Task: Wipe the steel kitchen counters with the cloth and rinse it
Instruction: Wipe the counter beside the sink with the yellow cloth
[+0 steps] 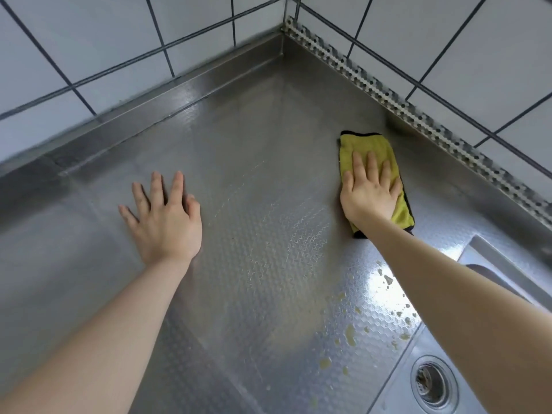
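You are in the wiping step: your right hand (369,189) lies flat, fingers spread, pressing the folded yellow cloth (375,177) onto the steel counter (254,180), out toward the back corner and near the perforated strip (418,115) under the right-hand tiled wall (493,55). Your left hand (165,216) is also flat and spread, bare on the counter well apart from the cloth, gripping nothing and probably just bracing you. Yellowish splashes (349,336) sit on the embossed steel nearer to you, just beside the sink (397,392); the next move likely calls for drawing the cloth back over them before rinsing. Only a corner of the sink basin shows, with its drain strainer (433,383) and some wetness or specks I cannot identify; no standing water is apparent.
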{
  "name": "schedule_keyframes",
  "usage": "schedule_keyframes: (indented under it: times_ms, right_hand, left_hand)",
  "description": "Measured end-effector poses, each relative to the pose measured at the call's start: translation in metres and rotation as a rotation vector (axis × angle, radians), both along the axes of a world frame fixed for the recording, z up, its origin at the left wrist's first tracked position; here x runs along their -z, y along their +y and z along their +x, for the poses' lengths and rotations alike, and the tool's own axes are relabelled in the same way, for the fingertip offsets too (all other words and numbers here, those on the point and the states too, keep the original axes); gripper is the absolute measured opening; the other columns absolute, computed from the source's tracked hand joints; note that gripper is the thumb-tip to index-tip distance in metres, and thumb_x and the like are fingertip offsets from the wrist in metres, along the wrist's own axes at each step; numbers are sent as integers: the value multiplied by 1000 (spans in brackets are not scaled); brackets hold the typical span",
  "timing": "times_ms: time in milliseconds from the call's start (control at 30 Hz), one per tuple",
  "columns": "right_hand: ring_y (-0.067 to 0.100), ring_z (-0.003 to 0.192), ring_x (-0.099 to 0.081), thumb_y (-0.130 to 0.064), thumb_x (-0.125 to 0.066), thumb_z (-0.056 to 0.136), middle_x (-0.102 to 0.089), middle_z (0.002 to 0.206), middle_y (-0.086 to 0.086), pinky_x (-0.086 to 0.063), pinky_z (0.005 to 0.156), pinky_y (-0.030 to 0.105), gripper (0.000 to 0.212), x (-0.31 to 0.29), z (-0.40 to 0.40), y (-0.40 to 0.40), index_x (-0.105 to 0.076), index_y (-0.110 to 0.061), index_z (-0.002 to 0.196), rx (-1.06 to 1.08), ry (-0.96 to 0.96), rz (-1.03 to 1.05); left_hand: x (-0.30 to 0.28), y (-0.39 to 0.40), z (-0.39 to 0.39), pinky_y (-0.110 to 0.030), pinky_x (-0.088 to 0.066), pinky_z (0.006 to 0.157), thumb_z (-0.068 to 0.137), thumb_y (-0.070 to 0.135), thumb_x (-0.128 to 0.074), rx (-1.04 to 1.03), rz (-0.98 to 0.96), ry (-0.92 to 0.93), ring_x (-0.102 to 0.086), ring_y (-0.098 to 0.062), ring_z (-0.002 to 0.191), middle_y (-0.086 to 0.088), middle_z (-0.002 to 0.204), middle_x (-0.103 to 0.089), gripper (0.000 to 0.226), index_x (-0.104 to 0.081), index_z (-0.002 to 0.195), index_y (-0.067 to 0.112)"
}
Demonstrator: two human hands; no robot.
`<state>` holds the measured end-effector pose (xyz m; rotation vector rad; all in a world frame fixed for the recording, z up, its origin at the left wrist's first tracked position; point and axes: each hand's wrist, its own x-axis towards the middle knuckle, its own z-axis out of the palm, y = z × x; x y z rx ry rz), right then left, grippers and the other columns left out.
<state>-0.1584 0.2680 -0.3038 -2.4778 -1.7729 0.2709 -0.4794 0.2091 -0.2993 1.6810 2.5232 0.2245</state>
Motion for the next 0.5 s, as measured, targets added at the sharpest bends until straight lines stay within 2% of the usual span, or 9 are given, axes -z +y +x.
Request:
schedule_keyframes:
  times_ms: [300, 500]
  right_hand:
    - [24, 151, 4, -51, -9, 100, -3, 164, -10, 4, 121, 49, 53, -4, -89, -76, -5, -44, 153, -355, 15, 4]
    - [25, 151, 4, -47, -14, 102, -4, 164, -8, 4, 121, 51, 53, -12, -123, -141, -6, -42, 154, -498, 23, -14]
  left_hand:
    - [2, 2, -5, -60, -2, 116, 96, 43, -33, 29, 15, -63, -8, -34, 148, -1, 161, -20, 52, -32, 148, 36]
    - [2, -6, -15, -57, -2, 117, 95, 44, -40, 116, 34, -134, -8, -33, 148, 0, 160, -23, 52, -38, 146, 33]
